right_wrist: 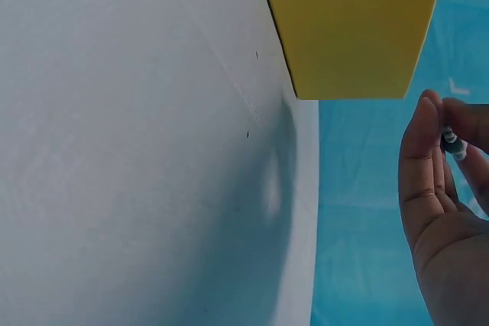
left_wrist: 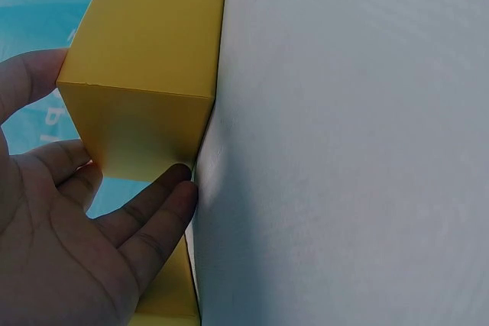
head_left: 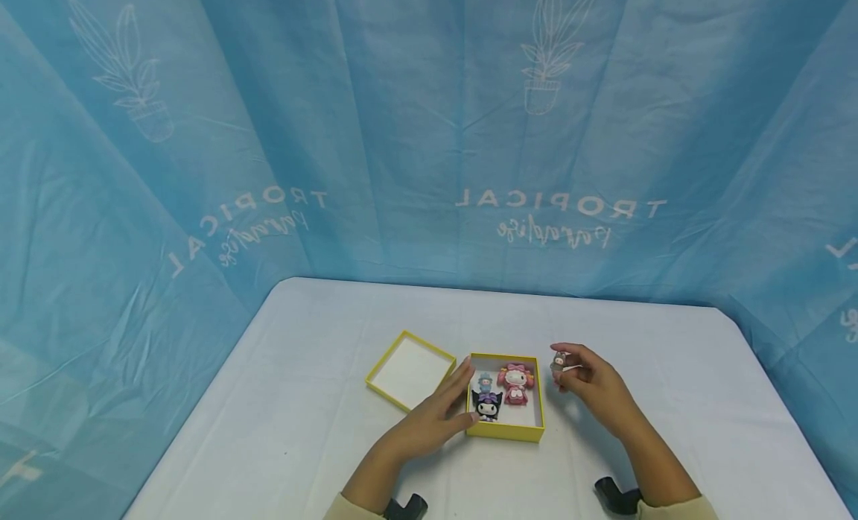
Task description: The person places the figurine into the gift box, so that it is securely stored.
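A yellow box (head_left: pixel 506 431) with a white inside stands uncovered on the table. Inside it lie a pink figurine (head_left: pixel 515 384), a black-and-purple figurine (head_left: pixel 487 405) and a small blue figurine (head_left: pixel 485 383). My left hand (head_left: pixel 429 423) rests against the box's left side, its fingers extended along the wall and the thumb at the near left corner. Just right of the box, my right hand (head_left: pixel 599 386) pinches a small grey-brown figurine (head_left: pixel 558 361) between thumb and fingers, above the table. In the right wrist view, fingers mostly hide that figurine (right_wrist: pixel 454 145).
A yellow-rimmed lid (head_left: pixel 410 369) lies with its white inside up, left of the box and close to it. White cloth covers the table (head_left: pixel 302 371). Blue printed curtains (head_left: pixel 415 132) hang behind and at the sides. Dark devices (head_left: pixel 613 496) sit by both wrists.
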`<state>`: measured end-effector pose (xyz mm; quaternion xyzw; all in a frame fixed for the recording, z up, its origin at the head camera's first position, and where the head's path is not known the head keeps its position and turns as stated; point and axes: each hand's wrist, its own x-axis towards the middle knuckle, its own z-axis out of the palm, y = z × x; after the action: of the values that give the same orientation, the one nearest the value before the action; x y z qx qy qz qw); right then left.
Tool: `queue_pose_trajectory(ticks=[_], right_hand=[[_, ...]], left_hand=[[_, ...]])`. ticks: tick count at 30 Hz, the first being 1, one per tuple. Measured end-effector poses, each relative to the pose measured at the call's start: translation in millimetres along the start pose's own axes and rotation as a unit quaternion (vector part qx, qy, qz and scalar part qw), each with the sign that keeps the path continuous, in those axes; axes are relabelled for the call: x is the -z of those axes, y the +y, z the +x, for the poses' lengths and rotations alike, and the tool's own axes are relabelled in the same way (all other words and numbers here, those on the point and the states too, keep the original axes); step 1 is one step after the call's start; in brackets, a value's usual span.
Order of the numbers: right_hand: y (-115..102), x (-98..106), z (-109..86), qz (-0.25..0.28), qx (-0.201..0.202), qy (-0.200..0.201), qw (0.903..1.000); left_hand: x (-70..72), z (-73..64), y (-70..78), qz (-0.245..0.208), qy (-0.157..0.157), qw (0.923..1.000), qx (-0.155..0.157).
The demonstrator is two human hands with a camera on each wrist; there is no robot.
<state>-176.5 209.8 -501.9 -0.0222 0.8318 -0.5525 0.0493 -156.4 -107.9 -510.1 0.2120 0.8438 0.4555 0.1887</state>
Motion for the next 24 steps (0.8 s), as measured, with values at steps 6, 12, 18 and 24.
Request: queue_pose_trajectory(ticks=[6, 12, 18, 24], right_hand=[[-4.3, -2.4, -1.8, 0.012, -0.012, -0.006, 0.9998], [-7.9, -5.5, -4.8, 0.02, -0.008, -0.011, 0.9997], [-9.4, -7.4, -4.9, 0.017, -0.013, -0.018, 0.9996], [-15.2, -12.5, -6.8, -0.02, -0.007, -0.022, 0.9995]], left_hand=[[-0.3, 0.0, -0.2, 0.0, 0.001, 1.0, 0.001], [-0.6, 0.2, -0.7, 0.003, 0.002, 1.0, -0.002], [0.1, 0.3, -1.6, 0.002, 0.001, 1.0, -0.008], [0.5, 0.4, -1.6, 0.002, 0.002, 0.9999, -0.012]])
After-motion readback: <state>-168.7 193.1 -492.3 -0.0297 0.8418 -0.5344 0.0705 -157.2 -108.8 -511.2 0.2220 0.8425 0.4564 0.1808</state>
